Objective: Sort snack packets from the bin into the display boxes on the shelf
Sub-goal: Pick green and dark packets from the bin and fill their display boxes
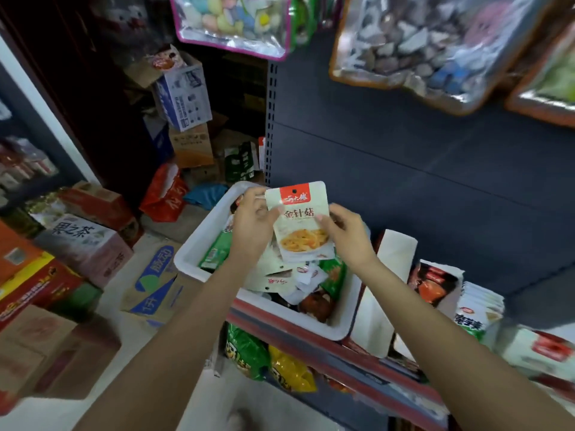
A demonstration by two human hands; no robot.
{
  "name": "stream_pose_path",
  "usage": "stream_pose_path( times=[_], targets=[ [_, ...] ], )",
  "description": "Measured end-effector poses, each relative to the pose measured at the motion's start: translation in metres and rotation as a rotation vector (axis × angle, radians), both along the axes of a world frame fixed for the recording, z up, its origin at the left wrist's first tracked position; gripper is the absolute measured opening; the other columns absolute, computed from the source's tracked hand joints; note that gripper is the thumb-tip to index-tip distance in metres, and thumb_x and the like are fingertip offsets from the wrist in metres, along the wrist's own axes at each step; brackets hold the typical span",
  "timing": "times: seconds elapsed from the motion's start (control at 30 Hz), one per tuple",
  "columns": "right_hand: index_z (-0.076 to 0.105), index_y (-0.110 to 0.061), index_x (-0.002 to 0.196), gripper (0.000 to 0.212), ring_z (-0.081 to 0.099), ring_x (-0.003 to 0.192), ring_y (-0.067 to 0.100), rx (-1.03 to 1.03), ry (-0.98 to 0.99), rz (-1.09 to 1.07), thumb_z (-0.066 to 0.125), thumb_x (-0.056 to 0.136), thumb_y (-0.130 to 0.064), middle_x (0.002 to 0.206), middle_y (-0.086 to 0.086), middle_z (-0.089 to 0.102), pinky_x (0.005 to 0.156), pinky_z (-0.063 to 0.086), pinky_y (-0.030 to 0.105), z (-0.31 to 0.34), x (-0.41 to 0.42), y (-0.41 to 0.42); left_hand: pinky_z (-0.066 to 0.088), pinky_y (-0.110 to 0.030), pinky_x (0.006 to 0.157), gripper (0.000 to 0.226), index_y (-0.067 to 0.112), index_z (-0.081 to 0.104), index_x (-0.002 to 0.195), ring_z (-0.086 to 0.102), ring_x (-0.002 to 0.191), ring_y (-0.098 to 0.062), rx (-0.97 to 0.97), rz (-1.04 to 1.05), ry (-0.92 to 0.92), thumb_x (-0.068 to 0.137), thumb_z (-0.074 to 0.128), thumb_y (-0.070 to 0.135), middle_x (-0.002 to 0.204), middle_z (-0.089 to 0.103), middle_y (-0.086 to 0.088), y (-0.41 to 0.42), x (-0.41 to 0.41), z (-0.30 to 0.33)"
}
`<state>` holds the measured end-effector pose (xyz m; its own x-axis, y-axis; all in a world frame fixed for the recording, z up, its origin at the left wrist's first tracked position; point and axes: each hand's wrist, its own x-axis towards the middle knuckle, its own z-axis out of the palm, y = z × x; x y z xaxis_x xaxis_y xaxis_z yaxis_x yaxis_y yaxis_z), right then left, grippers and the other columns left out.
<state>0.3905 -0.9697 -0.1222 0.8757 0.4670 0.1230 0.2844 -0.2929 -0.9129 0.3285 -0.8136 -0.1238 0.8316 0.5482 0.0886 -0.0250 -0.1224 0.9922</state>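
A white snack packet [301, 222] with a red label and a picture of yellow food is held upright above the white bin [199, 241]. My left hand [253, 217] grips its left edge, with more pale packets stacked behind it. My right hand [343, 230] pinches its right edge. The bin sits on the shelf edge and holds several loose packets [298, 278], green, white and brown. To the right stand white display boxes [395, 253], one with dark red packets [435, 281], another with white and green packets [476, 312].
The dark shelf back panel [420, 169] rises behind the bin. Clear bags of toys [429, 42] hang overhead. Cardboard cartons [87, 244] crowd the floor at left. Green and yellow bags [267, 359] lie on the lower shelf under the bin.
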Motion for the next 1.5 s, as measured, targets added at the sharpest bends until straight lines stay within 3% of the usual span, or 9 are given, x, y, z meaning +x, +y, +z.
stream_pose_path(
  times=[0.13,0.33,0.5,0.67,0.8,1.0,1.07,1.2,1.5],
  targets=[
    [0.062,-0.016,0.094,0.010,0.062,0.081,0.000,0.016,0.023,-0.036,0.053,0.095,-0.011,0.090,-0.007,0.066,0.070,0.049,0.016,0.005,-0.001,-0.048,0.052,-0.013,0.064,0.041,0.012,0.039,0.113,0.061,0.077,0.008,-0.031,-0.133,0.026,0.084,0.062,-0.008,0.093,0.059,0.010,-0.048,-0.003,0.000],
    [0.056,-0.007,0.113,0.022,0.066,0.096,0.017,0.083,0.117,-0.141,0.058,0.091,-0.006,0.107,0.008,0.067,0.075,0.057,0.030,0.011,-0.014,-0.122,0.057,-0.025,0.071,0.052,0.026,0.040,0.114,0.061,0.096,-0.002,0.030,-0.332,0.025,0.083,0.059,-0.011,0.103,0.062,0.005,-0.115,-0.009,0.005],
    [0.054,-0.006,0.106,0.018,0.067,0.090,0.010,0.139,0.097,-0.286,0.059,0.089,-0.002,0.100,0.003,0.070,0.069,0.055,0.022,0.021,-0.032,-0.178,0.057,-0.033,0.075,0.055,0.031,0.040,0.121,0.064,0.095,-0.007,0.105,-0.444,0.023,0.085,0.061,-0.004,0.101,0.065,0.005,-0.166,0.001,0.012],
    [0.052,-0.011,0.092,0.013,0.067,0.083,0.003,0.201,0.033,-0.440,0.057,0.090,0.001,0.094,-0.004,0.069,0.069,0.055,0.020,0.035,-0.052,-0.245,0.050,-0.011,0.068,0.059,0.019,0.031,0.132,0.062,0.083,-0.005,0.062,-0.538,0.038,0.086,0.065,0.005,0.100,0.061,-0.001,-0.228,0.004,0.018],
    [0.054,-0.008,0.096,0.012,0.065,0.091,0.009,0.228,-0.020,-0.520,0.057,0.090,0.002,0.097,0.000,0.068,0.075,0.055,0.022,0.042,-0.067,-0.300,0.040,-0.005,0.068,0.033,0.008,0.049,0.123,0.058,0.094,-0.012,0.273,-0.609,0.171,0.092,0.058,0.012,0.111,0.061,-0.004,-0.279,0.000,0.010],
    [0.055,-0.011,0.099,0.014,0.068,0.091,0.014,0.313,0.042,-0.559,0.056,0.090,-0.001,0.100,0.004,0.069,0.070,0.054,0.023,0.032,-0.076,-0.379,0.042,-0.016,0.082,0.021,0.012,0.067,0.108,0.058,0.096,-0.012,0.565,-0.754,0.184,0.096,0.050,0.019,0.118,0.058,-0.004,-0.346,-0.005,-0.004],
    [0.056,-0.017,0.098,0.017,0.069,0.089,0.013,0.368,0.102,-0.565,0.056,0.091,-0.001,0.100,0.002,0.070,0.069,0.054,0.023,0.026,-0.073,-0.399,0.045,-0.029,0.091,0.025,0.015,0.064,0.112,0.057,0.106,-0.017,0.636,-0.758,0.242,0.096,0.050,0.028,0.121,0.058,-0.004,-0.364,-0.012,-0.013],
    [0.054,-0.010,0.112,0.024,0.070,0.090,0.012,0.373,0.199,-0.489,0.057,0.090,-0.001,0.103,0.003,0.070,0.066,0.055,0.023,0.007,-0.066,-0.420,0.038,-0.024,0.090,0.049,0.023,0.051,0.129,0.048,0.120,-0.013,0.657,-0.931,0.384,0.087,0.059,0.047,0.133,0.050,0.005,-0.384,-0.020,-0.021],
    [0.062,-0.013,0.104,0.028,0.068,0.093,0.021,0.065,0.357,-0.430,0.063,0.083,0.006,0.099,0.004,0.069,0.076,0.058,0.036,-0.037,-0.050,-0.437,0.050,-0.034,0.095,0.037,0.024,0.057,0.126,0.054,0.115,-0.008,0.673,-0.895,0.312,0.091,0.060,0.012,0.132,0.056,0.005,-0.392,-0.027,-0.039]
  ],
)
